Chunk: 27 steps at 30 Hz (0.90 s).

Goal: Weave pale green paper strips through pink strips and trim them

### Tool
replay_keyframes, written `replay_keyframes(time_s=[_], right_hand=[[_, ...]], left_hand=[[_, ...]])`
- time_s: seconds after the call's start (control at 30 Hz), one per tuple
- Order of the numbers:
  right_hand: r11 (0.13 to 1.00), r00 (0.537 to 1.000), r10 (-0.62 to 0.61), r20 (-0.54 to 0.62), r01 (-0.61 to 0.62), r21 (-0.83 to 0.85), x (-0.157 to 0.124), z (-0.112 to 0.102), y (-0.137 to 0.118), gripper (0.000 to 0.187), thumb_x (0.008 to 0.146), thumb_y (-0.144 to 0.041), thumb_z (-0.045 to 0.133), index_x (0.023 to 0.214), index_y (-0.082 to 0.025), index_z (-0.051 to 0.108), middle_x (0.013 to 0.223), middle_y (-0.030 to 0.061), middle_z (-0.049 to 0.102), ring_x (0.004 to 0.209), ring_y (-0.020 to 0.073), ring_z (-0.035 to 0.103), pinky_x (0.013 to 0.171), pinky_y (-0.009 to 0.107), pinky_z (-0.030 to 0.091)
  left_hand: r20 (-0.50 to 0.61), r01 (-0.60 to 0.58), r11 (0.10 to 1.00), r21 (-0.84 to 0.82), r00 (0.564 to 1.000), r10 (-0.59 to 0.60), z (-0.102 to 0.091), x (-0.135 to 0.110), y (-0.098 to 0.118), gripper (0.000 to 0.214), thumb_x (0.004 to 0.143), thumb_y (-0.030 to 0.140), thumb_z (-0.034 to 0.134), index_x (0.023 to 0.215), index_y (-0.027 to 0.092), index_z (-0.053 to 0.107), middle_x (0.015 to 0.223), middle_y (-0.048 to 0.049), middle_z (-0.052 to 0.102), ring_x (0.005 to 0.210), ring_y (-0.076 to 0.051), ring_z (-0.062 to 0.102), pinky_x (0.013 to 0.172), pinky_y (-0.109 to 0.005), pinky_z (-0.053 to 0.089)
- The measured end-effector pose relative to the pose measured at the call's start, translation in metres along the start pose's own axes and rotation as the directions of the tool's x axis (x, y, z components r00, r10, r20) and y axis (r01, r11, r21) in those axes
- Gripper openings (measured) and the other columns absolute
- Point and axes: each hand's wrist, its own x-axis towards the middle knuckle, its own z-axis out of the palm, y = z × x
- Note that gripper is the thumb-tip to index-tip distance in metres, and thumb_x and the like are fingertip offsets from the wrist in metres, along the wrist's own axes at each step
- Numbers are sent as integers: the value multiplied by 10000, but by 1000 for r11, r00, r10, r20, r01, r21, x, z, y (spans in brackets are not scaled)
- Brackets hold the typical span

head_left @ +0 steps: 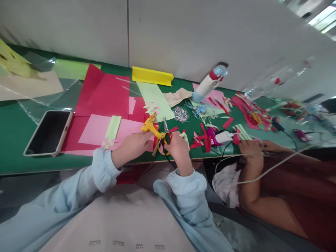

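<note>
My right hand is closed around the handles of a pair of scissors, whose metal blades point away from me. To its left, my left hand has its fingers bent together against a yellow plastic object of a kind I cannot make out. The fingertips are partly hidden there. A small woven strip of light green paper lies beside my left hand on pink paper. Red paper scraps lie to the right of my right hand.
On the green table lie a phone, red sheets and a folded yellow strip. A bottle leans at the back. A purple glue gun sits near a co-worker's hand, with white cables running across.
</note>
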Motion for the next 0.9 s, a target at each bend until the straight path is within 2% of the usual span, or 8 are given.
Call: replay_keyframes(time_s=[0.27,0.33,0.47,0.57,0.67,0.77,0.83,0.9], right_hand=[[1000,978,-16,-207,18,5,-3,-5,9,428,758,-225,676,1097,-93,451,1026,180,616,873,274,664,673,304,482],[999,966,-24,-257,30,16,-5,-12,13,437,746,-168,669,1122,-95,457,1038,183,606,895,284,654,683,314,485],[967,958,9,-287,65,248,1,-21,28,519,742,-150,653,1224,-152,458,1056,142,622,913,270,647,728,351,500],[783,983,28,-179,90,616,14,-21,42,544,712,-249,706,1207,-215,485,922,41,658,825,213,655,723,343,512],[447,999,-31,-25,36,894,23,-18,49,592,638,-351,779,1144,-221,501,805,-11,624,687,155,615,609,281,493],[159,987,-135,89,-67,985,22,-17,48,630,558,-391,836,1059,-211,499,722,-48,578,552,92,519,499,217,405],[45,970,-214,113,-106,993,18,-18,46,578,564,-412,836,988,-203,505,722,-47,569,521,65,469,479,205,372],[-14,956,-271,114,-122,992,13,-19,44,498,608,-429,812,935,-200,514,752,-36,566,529,60,458,482,209,371]], left_hand=[[-46,-6,1000,29,999,7,15,18,6,411,948,200,378,1344,112,437,1108,-147,660,946,-259,669,756,-358,513],[-44,-13,1000,19,999,14,15,18,9,377,941,192,385,1294,107,487,1084,-145,663,940,-259,668,757,-359,518],[-20,-54,999,-4,998,54,15,20,14,316,915,166,412,1182,94,567,1037,-143,673,940,-259,664,780,-365,527],[-19,-85,996,-21,996,85,17,22,17,358,915,172,420,1241,81,536,1079,-161,669,979,-262,654,839,-386,523],[-15,-114,993,-38,993,113,19,24,18,353,930,212,421,1232,77,545,1081,-174,675,1008,-273,643,873,-406,516],[-4,-139,989,-52,990,139,19,23,18,339,943,241,420,1207,88,566,1056,-171,687,1008,-274,645,868,-407,519],[3,-155,986,-60,988,155,16,21,18,313,946,244,419,1171,104,587,1051,-159,691,1000,-264,652,870,-397,519],[8,-165,984,-65,986,166,12,17,17,293,950,245,412,1118,105,607,1042,-155,696,986,-259,659,868,-391,520]])
